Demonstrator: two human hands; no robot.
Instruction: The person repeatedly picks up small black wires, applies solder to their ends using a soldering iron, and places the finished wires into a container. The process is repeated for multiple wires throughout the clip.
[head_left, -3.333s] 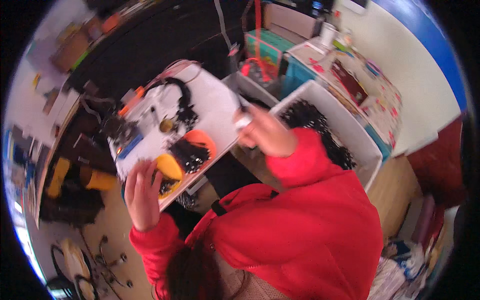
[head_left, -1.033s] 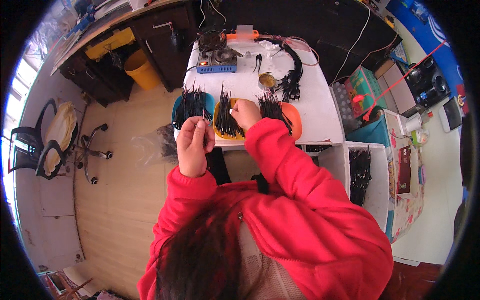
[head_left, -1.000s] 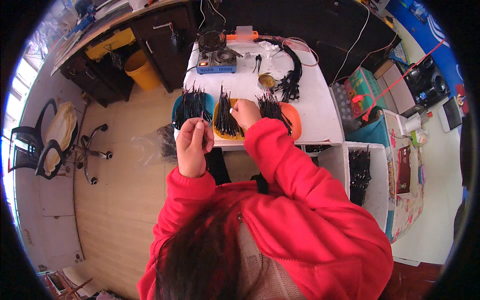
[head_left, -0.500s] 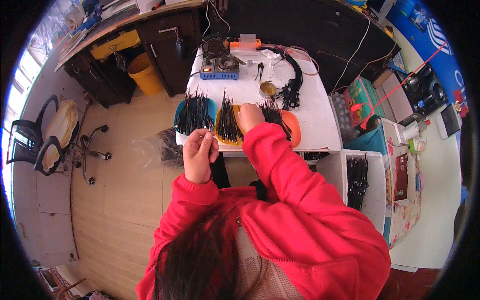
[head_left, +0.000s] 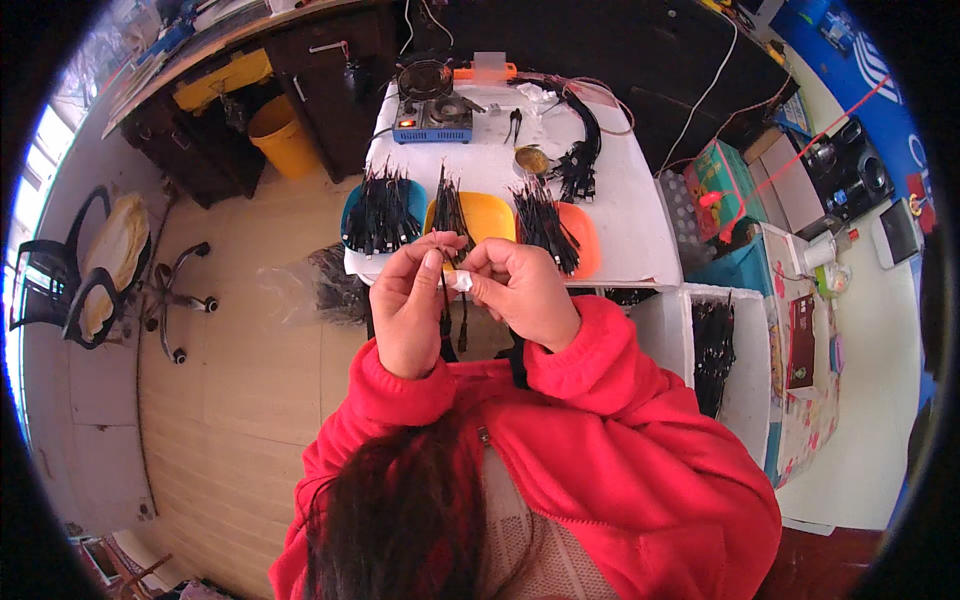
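Observation:
My left hand [head_left: 408, 312] and my right hand [head_left: 528, 292] meet in front of the table's near edge. Both have fingertips pinched around thin black cables [head_left: 447, 318], whose lower lengths hang beneath them. Something small and white [head_left: 459, 281] shows at the fingertips; I cannot tell if it is a wrap on a finger or a held piece. Just beyond lie a teal tray [head_left: 418, 198], a yellow tray [head_left: 489, 216] and an orange tray [head_left: 587, 240], each with a bunch of black cables [head_left: 545, 226] on it.
At the table's back stands a small blue heating device [head_left: 432, 132] with a lit switch. Near it are pliers [head_left: 514, 125], a round tin [head_left: 531, 160] and a black cable bundle [head_left: 580, 165]. A white foam box [head_left: 762, 365] of cables stands right, an office chair [head_left: 100, 270] left.
My right hand has come back from the yellow tray to my left hand, and black cables now hang below the two. The view has shifted slightly.

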